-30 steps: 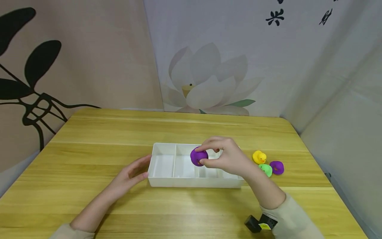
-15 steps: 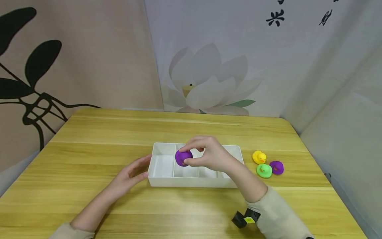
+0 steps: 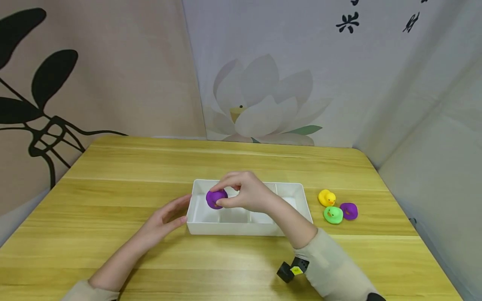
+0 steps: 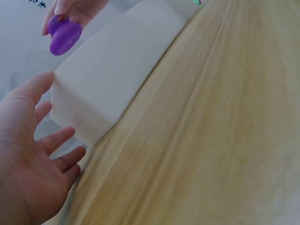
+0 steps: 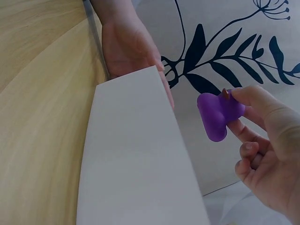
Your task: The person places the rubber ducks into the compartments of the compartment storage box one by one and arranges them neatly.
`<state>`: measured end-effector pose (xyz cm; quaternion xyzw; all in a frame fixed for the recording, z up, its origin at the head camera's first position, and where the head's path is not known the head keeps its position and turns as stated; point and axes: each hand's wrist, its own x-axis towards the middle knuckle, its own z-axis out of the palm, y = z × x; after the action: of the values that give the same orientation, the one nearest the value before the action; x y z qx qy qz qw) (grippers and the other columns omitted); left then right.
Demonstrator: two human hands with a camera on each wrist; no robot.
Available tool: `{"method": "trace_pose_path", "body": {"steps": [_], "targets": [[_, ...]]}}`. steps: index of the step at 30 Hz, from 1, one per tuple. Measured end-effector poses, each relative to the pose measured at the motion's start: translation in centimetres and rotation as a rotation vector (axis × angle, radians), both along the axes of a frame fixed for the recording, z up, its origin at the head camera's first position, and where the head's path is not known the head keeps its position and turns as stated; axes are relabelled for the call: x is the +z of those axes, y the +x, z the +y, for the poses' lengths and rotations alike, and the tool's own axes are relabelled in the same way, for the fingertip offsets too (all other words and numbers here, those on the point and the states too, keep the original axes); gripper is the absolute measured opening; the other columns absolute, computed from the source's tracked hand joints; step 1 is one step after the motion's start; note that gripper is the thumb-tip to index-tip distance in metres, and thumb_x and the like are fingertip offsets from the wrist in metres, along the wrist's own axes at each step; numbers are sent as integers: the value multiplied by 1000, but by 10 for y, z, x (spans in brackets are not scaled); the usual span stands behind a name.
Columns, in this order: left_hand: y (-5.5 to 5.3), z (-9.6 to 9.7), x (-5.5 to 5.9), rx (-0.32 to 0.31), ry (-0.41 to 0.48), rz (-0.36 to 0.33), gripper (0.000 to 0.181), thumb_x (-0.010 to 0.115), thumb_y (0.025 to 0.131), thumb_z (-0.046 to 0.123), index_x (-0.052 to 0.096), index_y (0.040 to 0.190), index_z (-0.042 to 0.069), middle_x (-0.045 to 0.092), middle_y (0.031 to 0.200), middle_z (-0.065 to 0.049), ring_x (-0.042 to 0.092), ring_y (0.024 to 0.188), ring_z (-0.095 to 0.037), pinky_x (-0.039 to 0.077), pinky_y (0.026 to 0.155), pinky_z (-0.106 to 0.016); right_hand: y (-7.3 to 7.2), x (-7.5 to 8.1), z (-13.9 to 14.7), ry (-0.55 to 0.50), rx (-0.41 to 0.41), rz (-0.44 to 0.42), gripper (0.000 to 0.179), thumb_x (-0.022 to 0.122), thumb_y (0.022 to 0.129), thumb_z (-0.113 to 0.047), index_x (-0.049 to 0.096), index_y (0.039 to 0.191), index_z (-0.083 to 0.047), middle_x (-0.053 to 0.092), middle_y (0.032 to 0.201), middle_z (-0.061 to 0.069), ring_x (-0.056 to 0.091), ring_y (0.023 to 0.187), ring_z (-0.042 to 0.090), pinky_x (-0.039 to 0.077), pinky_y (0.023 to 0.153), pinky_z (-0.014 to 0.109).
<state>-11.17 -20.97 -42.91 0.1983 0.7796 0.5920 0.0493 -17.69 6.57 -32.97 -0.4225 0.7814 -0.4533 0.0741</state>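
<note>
The head view showed the right hand (image 3: 250,192) at mid-frame, pinching a purple duck (image 3: 216,198) between thumb and fingers above the left part of a white divided tray (image 3: 235,228). Only this view looked down into the compartments; the left and right wrist views faced the plain outer walls. It alone also showed, right of centre on the worktop (image 3: 132,179), a yellow duck (image 3: 326,198), a green duck (image 3: 333,215) and a second purple duck (image 3: 349,210) grouped close together; the left wrist view gave just a green speck at its top edge.

The right wrist view revealed the duck's orange beak (image 5: 225,93) beside the thumb and the remaining fingers folded toward the palm, at lower right. The right forearm (image 3: 293,223) slanted up from the lower right of the head view, the hand bent over the tray.

The left hand (image 3: 160,222) reached in from the lower left, gripping nothing, at the tray's left end. In the left wrist view its palm was visible, with its fingers spread apart.
</note>
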Motion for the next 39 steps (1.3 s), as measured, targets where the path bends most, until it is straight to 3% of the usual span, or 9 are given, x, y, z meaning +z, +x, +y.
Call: {"method": "trace_pose_path", "body": {"steps": [3, 9, 13, 17, 22, 28, 39], "targets": [[0, 1, 1, -6, 2, 3, 53, 56, 97, 9, 37, 147, 7, 44, 142, -18, 41, 127, -37, 39, 100, -31, -3, -3, -4, 5, 13, -13, 23, 78, 80, -11, 76, 102, -10, 67, 96, -6, 56, 85, 17, 48, 70, 30], [1, 1, 1, -3, -10, -17, 53, 56, 97, 11, 36, 147, 7, 44, 143, -16, 41, 128, -33, 38, 100, -31, -8, -11, -11, 0, 31, -47, 22, 78, 80, -10, 75, 102, -8, 67, 95, -4, 56, 86, 26, 51, 77, 47], [1, 1, 1, 0, -15, -20, 53, 56, 97, 11, 37, 147, 8, 44, 143, -16, 42, 128, -33, 39, 100, -31, -11, -16, -15, 18, 26, -94, 22, 78, 81, -12, 75, 103, -9, 67, 96, -4, 55, 88, 24, 51, 83, 48], [1, 1, 2, 7, -16, -22, 53, 56, 97, 11, 37, 147, 8, 44, 143, -16, 42, 127, -34, 39, 100, -38, -13, -21, -18, 43, 18, -128, 22, 77, 82, -12, 75, 104, -10, 67, 98, -6, 54, 89, 21, 50, 87, 44], [2, 1, 2, 7, -23, -15, 53, 56, 97, 11, 37, 147, 8, 43, 143, -17, 41, 128, -36, 38, 101, -47, -16, -27, -23, 63, 21, -124, 23, 77, 82, -10, 75, 105, -9, 67, 97, -7, 55, 88, 19, 48, 79, 31], [2, 0, 1, 2, -24, -18, 54, 56, 97, 12, 36, 148, 9, 42, 144, -16, 41, 128, -34, 39, 101, -38, -18, -33, -27, 91, 30, -89, 25, 77, 81, -11, 74, 106, -8, 67, 94, -8, 54, 83, 21, 42, 67, 23], [1, 0, 1, -3, -10, -11, 55, 57, 97, 11, 37, 147, 9, 42, 144, -16, 40, 129, -33, 37, 101, -32, -24, -42, -32, 156, 14, -70, 26, 79, 80, -13, 75, 105, -9, 68, 97, -6, 57, 85, 15, 47, 67, 23]]}}
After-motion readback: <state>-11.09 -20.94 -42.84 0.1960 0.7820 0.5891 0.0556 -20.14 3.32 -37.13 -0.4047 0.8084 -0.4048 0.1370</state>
